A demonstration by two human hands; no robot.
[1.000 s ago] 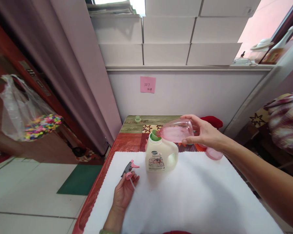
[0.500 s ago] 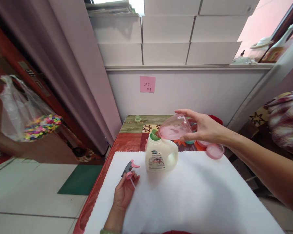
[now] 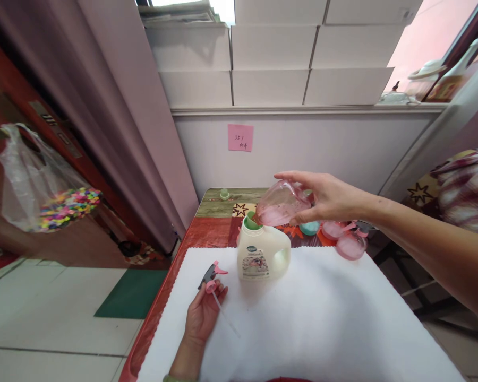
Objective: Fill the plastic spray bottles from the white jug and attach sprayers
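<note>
In my right hand (image 3: 322,196) is a clear pink bottle (image 3: 281,204), tipped on its side with pinkish liquid in it. Its neck meets the green spout (image 3: 253,220) in the mouth of a cream detergent jug (image 3: 258,254). The jug stands upright with its handle to the right. Low on the left, my left hand (image 3: 203,315) grips a pink and grey spray trigger head (image 3: 212,277) between the fingers, its thin dip tube slanting down to the right.
Several pink spray bottles (image 3: 351,246) and a teal one (image 3: 309,228) stand behind the white mat (image 3: 302,318) on the right. A green cap (image 3: 224,194) sits at the table's far left corner. White boxes (image 3: 269,87) line the wall behind.
My right hand has raised the pink bottle a little and tilted it further toward the spout. My left hand with the trigger head stays put.
</note>
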